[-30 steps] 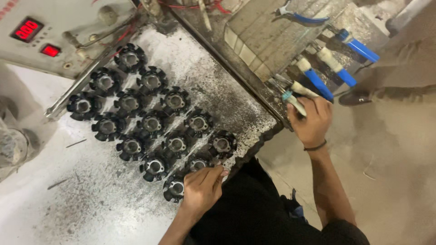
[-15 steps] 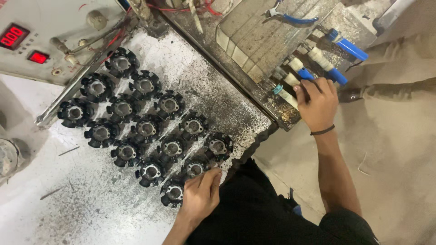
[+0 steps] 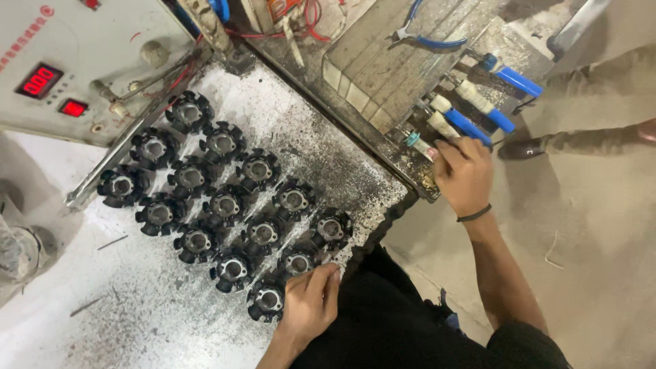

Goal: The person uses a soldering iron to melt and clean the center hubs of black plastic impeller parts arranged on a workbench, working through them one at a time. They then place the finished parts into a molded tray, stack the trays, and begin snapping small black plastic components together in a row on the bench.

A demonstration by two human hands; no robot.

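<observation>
The left hand (image 3: 309,304) still rests, fingers together, against the nearest black finned parts (image 3: 268,301) on the dusty bench (image 3: 137,321); farther off, the right hand (image 3: 465,174) has slid down from the blue-handled tools (image 3: 471,126), fingers curled, grasp unclear.

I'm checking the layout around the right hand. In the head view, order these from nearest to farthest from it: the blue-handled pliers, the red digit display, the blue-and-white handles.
From the right hand:
1. Blue-and-white handles, just above its fingertips.
2. Blue-handled pliers, higher, on the grey block.
3. Red digit display, far across on the white panel.
</observation>
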